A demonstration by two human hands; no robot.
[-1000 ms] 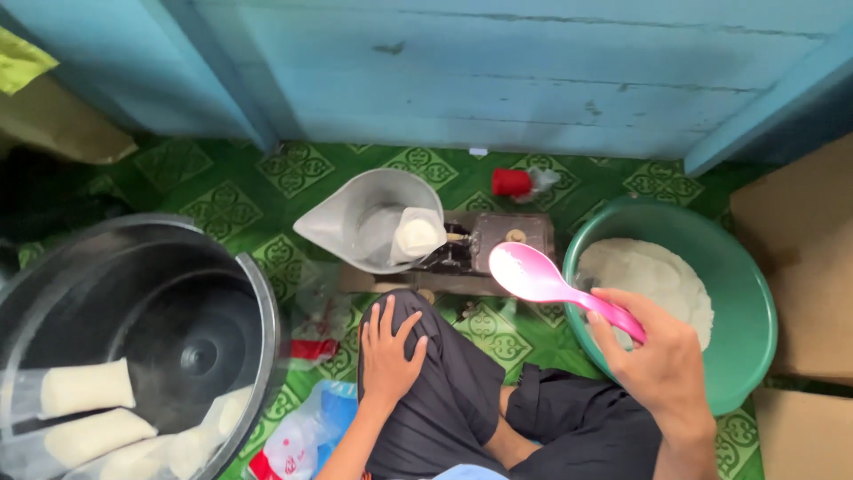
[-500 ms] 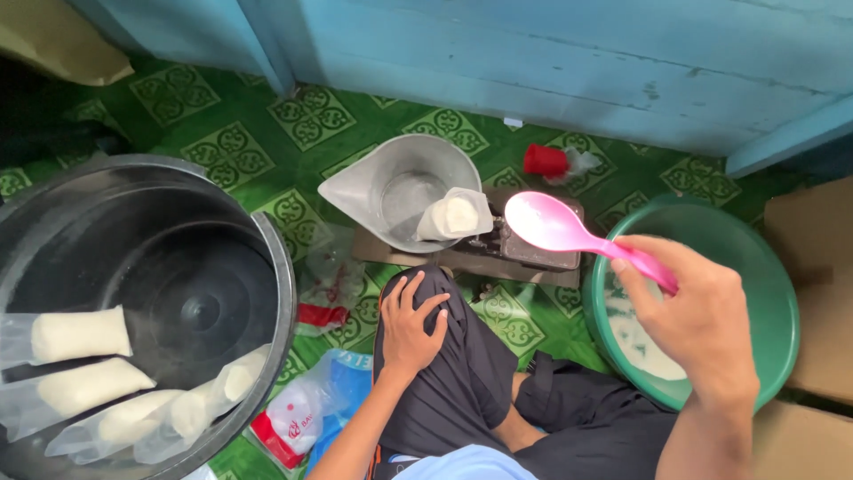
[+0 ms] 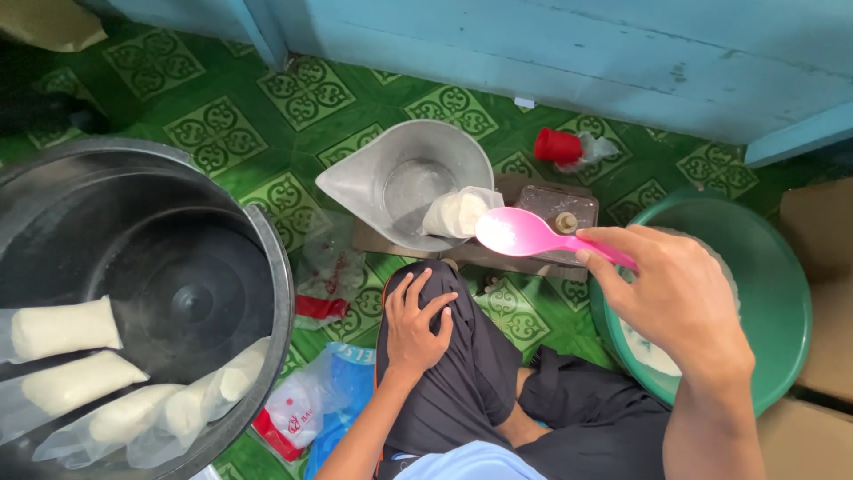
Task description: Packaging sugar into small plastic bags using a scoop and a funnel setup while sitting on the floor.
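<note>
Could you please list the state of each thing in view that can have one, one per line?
Pink spoon: held in the right hand, a little white powder in its bowl.
Left hand: empty, resting flat on the knee.
Metal scoop pan: on the scale, holding a partly filled open bag.
Green basin: holds white powder.
Black tub: open, filled bags inside.
Red cup: lying on its side.

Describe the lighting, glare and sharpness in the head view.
Head view: soft, even daylight, no hard shadows; sharp throughout. The large black plastic tub shows a dull sheen inside, the metal scale pan a muted reflection. The pink plastic spoon in the right hand looks crisp.
</note>
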